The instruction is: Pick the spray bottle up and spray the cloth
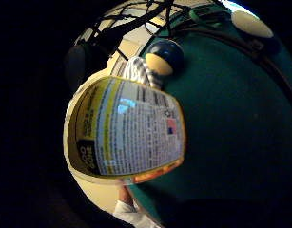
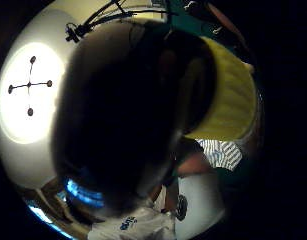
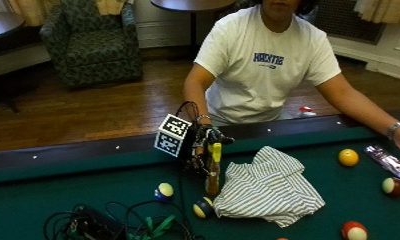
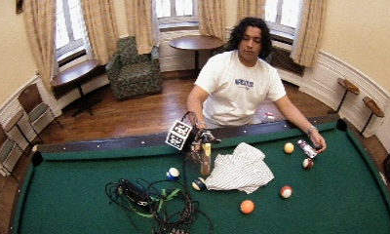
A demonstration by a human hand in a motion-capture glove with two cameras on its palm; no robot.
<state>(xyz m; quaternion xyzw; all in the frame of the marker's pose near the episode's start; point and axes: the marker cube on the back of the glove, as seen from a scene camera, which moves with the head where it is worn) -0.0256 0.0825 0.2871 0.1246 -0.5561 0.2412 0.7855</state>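
Bottle: spray bottle point(image 3: 213, 172) stands upright, yellow head up, amber body below, base on or just above green felt of pool table point(image 3: 67, 197); contact w/ felt can't be confirmed. Little-finger palm view shows its yellow-bordered label point(image 1: 131, 130) close to palm, filling mid-frame. Thumb-side palm view shows yellow part of the bottle point(image 2: 228, 97) beside a dark mass near the lens.

Right hand point(image 3: 201, 145): gloved, at bottle's upper part, fingers curled round neck/head area, grasping it. Trigger contact not discernible.

Cloth: striped cloth point(image 3: 270, 186), white w/ thin dark stripes, lies crumpled on felt at 3 o'clock of bottle, its near edge just beside bottle base. Cloth also visible behind label in little-finger view point(image 1: 136, 71) and in thumb-side view point(image 2: 220, 152).

Left hand point(image 4: 317, 143): bare, rests on felt near far rail, well apart from bottle, at 3 o'clock, touching a small flat object point(image 3: 388, 161); finger state can't be told.

Surroundings, outward from bottle:
- Dark-blue striped ball point(image 3: 202, 208) at 6 o'clock, touching or just beside cloth edge.
- Blue-and-cream ball point(image 3: 164, 190) at 8 o'clock, near.
- Cable bundle point(image 3: 113, 225) at 7 o'clock.
- Yellow ball point(image 3: 348, 157) beyond cloth, 3 o'clock.
- Red-striped balls point(image 3: 393, 186) and point(image 3: 354, 231) at 4 o'clock, well apart.
- Orange ball point(image 4: 247, 206) at 5 o'clock.
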